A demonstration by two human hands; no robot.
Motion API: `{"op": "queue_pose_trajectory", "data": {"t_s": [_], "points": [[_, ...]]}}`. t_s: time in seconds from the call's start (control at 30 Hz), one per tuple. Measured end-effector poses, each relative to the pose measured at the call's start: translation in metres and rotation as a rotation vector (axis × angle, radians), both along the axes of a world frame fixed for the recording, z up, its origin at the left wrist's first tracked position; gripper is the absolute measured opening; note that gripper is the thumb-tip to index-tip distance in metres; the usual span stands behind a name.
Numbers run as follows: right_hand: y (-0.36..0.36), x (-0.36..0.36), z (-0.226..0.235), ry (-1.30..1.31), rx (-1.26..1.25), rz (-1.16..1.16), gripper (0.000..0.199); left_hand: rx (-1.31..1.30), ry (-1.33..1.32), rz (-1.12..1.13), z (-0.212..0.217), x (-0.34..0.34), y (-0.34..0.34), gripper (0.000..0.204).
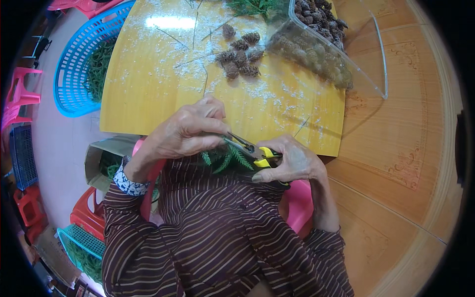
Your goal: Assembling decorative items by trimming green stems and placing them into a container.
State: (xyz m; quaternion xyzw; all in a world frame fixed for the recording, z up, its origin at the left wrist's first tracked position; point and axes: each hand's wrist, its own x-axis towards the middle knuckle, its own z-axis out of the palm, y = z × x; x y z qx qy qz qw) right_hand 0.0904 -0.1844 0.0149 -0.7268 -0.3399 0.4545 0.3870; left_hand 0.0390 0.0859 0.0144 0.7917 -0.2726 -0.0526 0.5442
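Observation:
My left hand [195,126] is closed in a pinch at the near edge of the yellow board [148,106]. From its fingertips hangs a green artificial sprig [227,161] with feathery leaves. My right hand [296,159] is wrapped round the yellow-and-black handles of a pair of pliers [251,148]. The plier jaws point left and reach the stem end beside my left fingertips; whether they grip it I cannot tell. Beyond my hands, several brown pine cones [241,58] lie in a cluster on the board, among thin wires and white flakes.
A clear plastic bin [316,57] of pine cones stands at the far right, on the board's edge. More greenery [255,7] lies at the back. Left of the board are a blue basket [74,91] of green sprigs, a cardboard box [95,166] and a red stool [86,218].

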Motion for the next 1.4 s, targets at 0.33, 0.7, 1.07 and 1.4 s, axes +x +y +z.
{"op": "queue_pose_trajectory", "data": {"t_s": [0.33, 0.7, 1.07, 1.4], "points": [[0.005, -0.001, 0.002, 0.034, 0.0, 0.002, 0.029, -0.052, 0.043, -0.069, -0.002, 0.002, 0.003, 0.021], [0.009, -0.008, -0.005, 0.063, -0.019, -0.04, 0.022, 0.063, 0.038, -0.014, 0.001, -0.001, 0.0, 0.019], [0.015, -0.005, 0.002, 0.13, 0.005, -0.054, 0.018, 0.033, 0.116, -0.031, 0.01, 0.003, 0.008, 0.018], [-0.004, 0.009, -0.017, -0.061, 0.061, -0.364, 0.029, -0.078, 0.298, 0.083, 0.004, -0.005, 0.01, 0.019]]}}
